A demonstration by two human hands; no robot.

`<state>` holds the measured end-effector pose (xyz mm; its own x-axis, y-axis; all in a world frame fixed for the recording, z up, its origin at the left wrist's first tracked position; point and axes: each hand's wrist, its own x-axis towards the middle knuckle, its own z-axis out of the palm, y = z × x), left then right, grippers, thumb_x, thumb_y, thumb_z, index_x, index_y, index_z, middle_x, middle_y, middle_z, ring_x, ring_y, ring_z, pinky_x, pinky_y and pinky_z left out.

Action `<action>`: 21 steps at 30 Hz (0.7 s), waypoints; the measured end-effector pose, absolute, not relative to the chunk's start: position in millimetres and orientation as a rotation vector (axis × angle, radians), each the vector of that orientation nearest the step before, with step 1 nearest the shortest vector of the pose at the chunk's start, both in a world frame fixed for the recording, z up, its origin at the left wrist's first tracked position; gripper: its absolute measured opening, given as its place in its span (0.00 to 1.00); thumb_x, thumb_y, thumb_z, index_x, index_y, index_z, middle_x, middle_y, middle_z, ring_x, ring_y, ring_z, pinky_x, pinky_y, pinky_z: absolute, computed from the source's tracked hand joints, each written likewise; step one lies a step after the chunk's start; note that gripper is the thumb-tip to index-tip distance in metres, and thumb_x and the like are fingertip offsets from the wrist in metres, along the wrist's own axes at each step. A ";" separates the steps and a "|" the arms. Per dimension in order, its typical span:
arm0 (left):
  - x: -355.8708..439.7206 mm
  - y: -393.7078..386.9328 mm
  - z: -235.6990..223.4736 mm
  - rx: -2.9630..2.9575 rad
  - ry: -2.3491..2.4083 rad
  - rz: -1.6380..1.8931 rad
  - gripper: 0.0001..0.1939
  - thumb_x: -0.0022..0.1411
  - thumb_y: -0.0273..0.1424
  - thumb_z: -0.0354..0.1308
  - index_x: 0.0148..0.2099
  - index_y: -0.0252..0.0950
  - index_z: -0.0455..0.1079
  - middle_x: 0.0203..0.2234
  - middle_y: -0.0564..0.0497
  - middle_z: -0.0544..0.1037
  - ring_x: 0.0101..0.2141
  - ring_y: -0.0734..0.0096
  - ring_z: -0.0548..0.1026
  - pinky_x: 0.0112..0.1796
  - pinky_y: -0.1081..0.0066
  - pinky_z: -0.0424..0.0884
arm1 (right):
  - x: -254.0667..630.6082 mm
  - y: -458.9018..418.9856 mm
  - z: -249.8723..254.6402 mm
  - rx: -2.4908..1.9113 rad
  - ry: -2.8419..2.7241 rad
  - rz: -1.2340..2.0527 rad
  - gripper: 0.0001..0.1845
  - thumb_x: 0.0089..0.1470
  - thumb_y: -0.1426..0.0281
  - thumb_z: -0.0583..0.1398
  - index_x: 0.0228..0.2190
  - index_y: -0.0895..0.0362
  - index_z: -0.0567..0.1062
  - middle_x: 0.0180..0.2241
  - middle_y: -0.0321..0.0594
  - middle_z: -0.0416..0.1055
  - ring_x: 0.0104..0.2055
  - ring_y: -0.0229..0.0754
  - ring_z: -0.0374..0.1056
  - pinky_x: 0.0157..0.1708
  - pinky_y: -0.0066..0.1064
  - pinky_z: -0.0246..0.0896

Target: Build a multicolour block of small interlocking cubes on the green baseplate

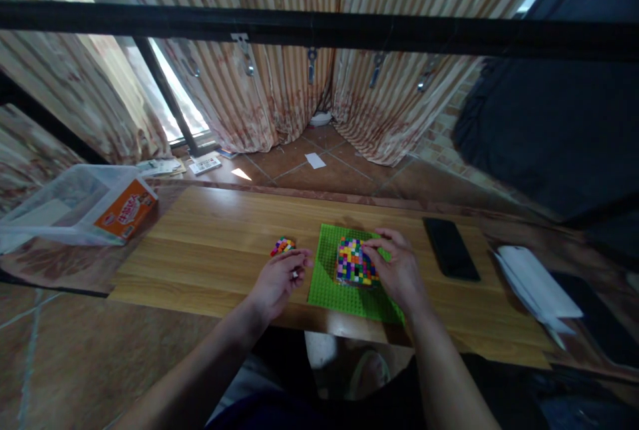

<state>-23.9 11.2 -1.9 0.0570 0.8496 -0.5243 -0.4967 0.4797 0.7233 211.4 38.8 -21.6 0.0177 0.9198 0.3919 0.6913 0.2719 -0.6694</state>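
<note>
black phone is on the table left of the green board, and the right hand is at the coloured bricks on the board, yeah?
The side is wrong: the head view shows the black phone right of the green board, not left. It is on the table, and the right hand is at the coloured bricks on the board.

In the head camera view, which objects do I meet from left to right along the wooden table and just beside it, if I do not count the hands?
Clear plastic bin → small pile of colourful bricks → green baseplate → black phone → white flat item.
</note>
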 end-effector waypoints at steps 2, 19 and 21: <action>-25.7 12.0 -2.6 0.396 1.095 1.062 0.12 0.48 0.25 0.63 0.38 0.30 0.74 0.24 0.51 0.75 0.21 0.83 0.67 0.24 0.80 0.61 | 211.6 41.0 -22.2 -1.480 -1.728 0.376 0.11 0.53 0.61 0.59 0.30 0.52 0.79 0.46 0.43 0.69 0.49 0.48 0.64 0.51 0.43 0.58; -57.3 24.1 -10.4 0.443 1.156 1.143 0.13 0.47 0.27 0.65 0.38 0.30 0.75 0.26 0.51 0.75 0.21 0.84 0.63 0.22 0.82 0.59 | 209.1 50.7 -31.7 -1.549 -1.353 0.902 0.17 0.44 0.56 0.64 0.32 0.55 0.79 0.35 0.41 0.76 0.34 0.43 0.70 0.36 0.36 0.65; -60.8 25.1 -13.0 0.447 1.149 1.147 0.13 0.46 0.27 0.65 0.38 0.30 0.75 0.26 0.51 0.75 0.21 0.84 0.63 0.22 0.82 0.58 | 207.3 49.6 -30.2 -1.545 -1.320 0.945 0.19 0.43 0.56 0.64 0.32 0.56 0.79 0.31 0.41 0.77 0.31 0.42 0.70 0.32 0.34 0.64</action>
